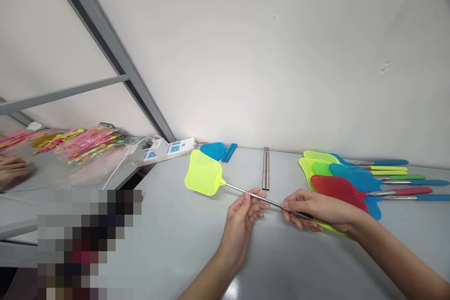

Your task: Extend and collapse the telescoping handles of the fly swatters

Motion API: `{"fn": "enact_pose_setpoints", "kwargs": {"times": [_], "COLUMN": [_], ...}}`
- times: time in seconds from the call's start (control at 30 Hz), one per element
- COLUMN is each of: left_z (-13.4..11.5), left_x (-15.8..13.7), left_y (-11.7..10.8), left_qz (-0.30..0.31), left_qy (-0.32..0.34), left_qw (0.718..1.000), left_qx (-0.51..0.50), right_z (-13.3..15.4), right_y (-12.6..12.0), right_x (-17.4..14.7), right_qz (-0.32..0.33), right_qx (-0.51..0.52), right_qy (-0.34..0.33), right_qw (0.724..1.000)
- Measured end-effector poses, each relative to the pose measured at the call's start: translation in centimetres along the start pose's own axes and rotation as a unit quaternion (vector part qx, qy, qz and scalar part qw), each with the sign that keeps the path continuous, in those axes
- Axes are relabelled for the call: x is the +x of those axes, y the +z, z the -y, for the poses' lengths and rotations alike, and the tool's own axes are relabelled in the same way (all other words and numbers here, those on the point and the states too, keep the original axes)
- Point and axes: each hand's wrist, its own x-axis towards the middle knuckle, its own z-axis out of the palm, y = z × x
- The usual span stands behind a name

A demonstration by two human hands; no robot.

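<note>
Both of my hands are on one fly swatter with a yellow-green mesh head (203, 173), a thin metal shaft and a yellow-green grip. My left hand (242, 213) pinches the middle of the shaft between thumb and fingers. Farther along, my right hand (309, 208) is wrapped around the shaft near the grip, which runs back under the palm. The swatter is tilted, its head toward the left and away from me. Behind my hands, two bare metal tubes (266, 168) lie side by side on the grey table (168, 234).
To the right lies a pile of finished-looking swatters, among them a red swatter (337, 191). Near the wall are a blue mesh head (213, 150), blue grips (229, 153) and a white power strip (168, 150). At left, another person's hand (12, 169) rests near bagged colourful items (94, 143).
</note>
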Motion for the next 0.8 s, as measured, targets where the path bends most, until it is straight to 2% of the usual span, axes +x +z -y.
{"fn": "enact_pose_setpoints", "kwargs": {"times": [0.23,0.8], "left_z": [0.08,0.02], "left_x": [0.2,0.48], "left_y": [-0.24,-0.4], "left_qz": [-0.037,-0.067], "left_qy": [0.021,0.015], "left_qw": [0.999,0.997], "left_qx": [-0.018,-0.041], "right_z": [-0.27,-0.53], "right_y": [-0.3,-0.32], "right_x": [0.18,0.61], "right_qz": [0.008,0.016], "right_qx": [-0.007,-0.008], "right_qy": [-0.001,-0.013], "right_qw": [1.0,1.0]}}
